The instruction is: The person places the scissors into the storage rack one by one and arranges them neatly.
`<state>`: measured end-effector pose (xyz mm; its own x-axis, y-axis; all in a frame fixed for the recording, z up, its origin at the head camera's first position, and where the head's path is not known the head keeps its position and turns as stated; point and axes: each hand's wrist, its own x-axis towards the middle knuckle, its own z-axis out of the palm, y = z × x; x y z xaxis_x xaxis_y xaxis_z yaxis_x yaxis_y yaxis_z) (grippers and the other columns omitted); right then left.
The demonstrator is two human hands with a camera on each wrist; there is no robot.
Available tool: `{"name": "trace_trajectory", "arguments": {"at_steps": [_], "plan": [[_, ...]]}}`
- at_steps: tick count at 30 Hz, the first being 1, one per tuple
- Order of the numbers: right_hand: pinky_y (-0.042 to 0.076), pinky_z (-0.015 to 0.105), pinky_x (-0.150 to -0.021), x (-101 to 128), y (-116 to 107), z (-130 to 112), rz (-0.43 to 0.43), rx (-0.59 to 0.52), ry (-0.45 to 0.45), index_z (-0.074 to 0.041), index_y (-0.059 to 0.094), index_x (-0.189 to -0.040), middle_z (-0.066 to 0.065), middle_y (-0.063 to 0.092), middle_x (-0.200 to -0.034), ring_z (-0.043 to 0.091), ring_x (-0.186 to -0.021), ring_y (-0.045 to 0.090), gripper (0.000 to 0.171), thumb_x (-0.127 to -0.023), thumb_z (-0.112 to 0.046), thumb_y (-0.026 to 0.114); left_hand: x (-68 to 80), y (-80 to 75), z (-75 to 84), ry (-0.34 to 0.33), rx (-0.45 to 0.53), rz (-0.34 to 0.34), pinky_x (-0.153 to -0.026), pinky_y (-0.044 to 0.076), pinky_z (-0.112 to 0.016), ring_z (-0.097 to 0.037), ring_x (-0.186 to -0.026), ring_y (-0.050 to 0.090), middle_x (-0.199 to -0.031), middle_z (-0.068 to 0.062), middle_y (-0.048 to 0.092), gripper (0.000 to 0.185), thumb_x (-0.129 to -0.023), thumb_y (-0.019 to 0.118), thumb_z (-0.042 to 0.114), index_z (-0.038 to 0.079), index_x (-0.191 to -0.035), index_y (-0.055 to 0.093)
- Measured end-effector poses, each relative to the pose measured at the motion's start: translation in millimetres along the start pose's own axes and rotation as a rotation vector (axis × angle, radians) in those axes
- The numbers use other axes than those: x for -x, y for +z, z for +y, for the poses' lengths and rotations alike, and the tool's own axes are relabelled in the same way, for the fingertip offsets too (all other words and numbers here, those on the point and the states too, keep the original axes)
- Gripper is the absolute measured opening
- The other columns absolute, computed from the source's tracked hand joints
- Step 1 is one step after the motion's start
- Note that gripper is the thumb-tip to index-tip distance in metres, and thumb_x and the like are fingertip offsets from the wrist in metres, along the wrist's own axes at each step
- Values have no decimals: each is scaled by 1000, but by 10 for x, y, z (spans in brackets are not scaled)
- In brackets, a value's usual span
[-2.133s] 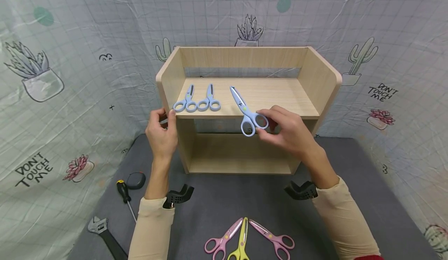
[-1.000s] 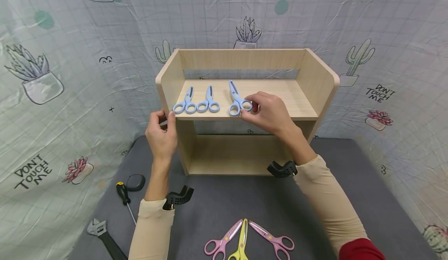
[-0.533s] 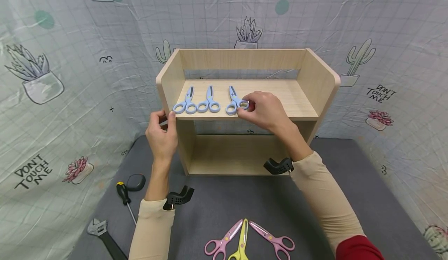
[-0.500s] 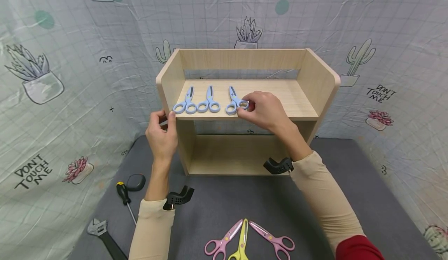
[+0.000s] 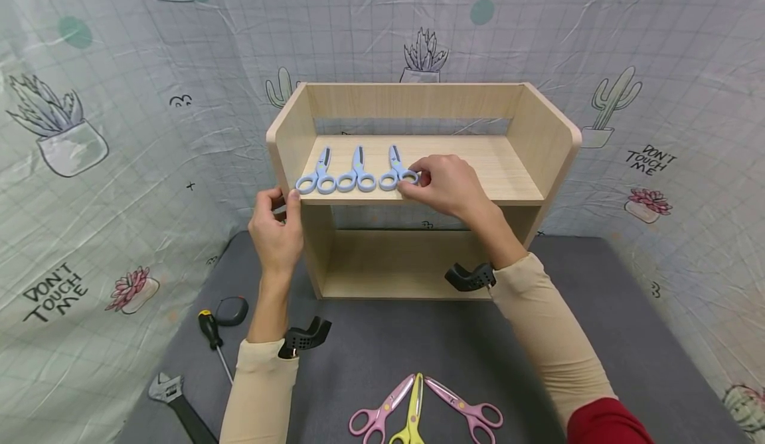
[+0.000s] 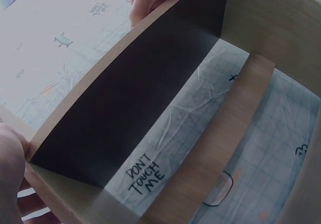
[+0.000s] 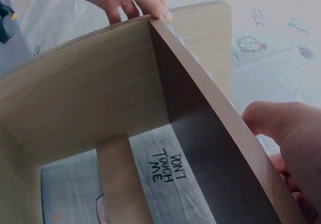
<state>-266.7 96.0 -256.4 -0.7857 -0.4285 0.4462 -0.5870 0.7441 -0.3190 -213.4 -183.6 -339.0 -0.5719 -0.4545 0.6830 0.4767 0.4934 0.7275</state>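
R hand [image 5: 445, 184] pinches blue scissors [image 5: 396, 164] (rightmost of 3) on wooden shelf [image 5: 493, 168]. L hand [image 5: 277, 226] grips shelf's L side btwn thumb & fingers.

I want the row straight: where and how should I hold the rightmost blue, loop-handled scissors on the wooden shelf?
Probably pinch the rightmost blue scissors by the right loop, from the front right, where the right grip is. Bare shelf lies beyond that loop; the left loop sits close to the middle blue scissors.
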Motion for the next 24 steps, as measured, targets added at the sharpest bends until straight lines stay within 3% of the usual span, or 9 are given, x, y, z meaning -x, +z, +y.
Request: {"name": "trace_trajectory", "arguments": {"at_steps": [7, 15, 24], "plan": [[33, 29, -59, 6, 7, 7, -14, -20, -5, -11, 76, -103, 0, 54, -67, 16, -63, 46, 38, -86, -44, 70, 6, 0, 14, 5, -13, 8, -74, 48, -11, -28, -97, 70, -105, -21, 71, 33, -97, 64, 23, -7, -109, 63], [32, 30, -61, 10, 13, 15, -33, -14, 2, -10, 75, -111, 1, 52, -67, 17, -63, 45, 44, -88, -48, 71, 9, 1, 9, 3, -20, 0, -77, 55, -34, -27, -97, 69, -105, -21, 71, 33, -98, 64, 24, -7, -110, 63], [32, 30, -60, 15, 20, 10, -28, -15, -3, -10, 75, -113, 1, 53, -67, 17, -63, 46, 46, -88, -49, 71, 9, -1, 10, 6, -7, 4, -75, 51, -18, -27, -97, 69, -105, -21, 71, 33, -98, 64, 24, -7, -109, 63]]}}
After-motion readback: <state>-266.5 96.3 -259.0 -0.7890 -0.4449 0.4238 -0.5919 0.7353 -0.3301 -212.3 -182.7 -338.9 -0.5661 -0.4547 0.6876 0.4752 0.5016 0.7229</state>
